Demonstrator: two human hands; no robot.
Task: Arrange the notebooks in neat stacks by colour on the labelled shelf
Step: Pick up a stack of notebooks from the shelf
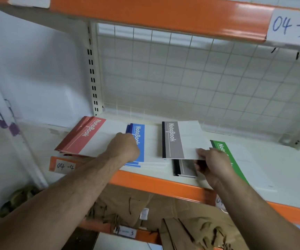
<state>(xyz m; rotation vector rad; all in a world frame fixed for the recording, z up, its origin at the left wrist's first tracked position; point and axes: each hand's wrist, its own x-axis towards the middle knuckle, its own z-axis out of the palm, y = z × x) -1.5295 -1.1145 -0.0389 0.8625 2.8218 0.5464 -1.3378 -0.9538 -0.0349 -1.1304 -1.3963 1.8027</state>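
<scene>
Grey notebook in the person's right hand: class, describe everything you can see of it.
The grey notebook has a white cover with a grey band down its left side, printed "NoteBook" in white, and a black strip at the spine. It looks like thin card. Closed and roughly flat, it is lifted above the shelf, pinched at its near right corner by the right hand. A second grey-banded notebook lies beneath it.

Two bare forearms are seen, framed at 7 and 5 o'clock. The left hand [123, 145] and right hand [213, 165] are left uncovered; fine hair is shown along the forearms.
</scene>
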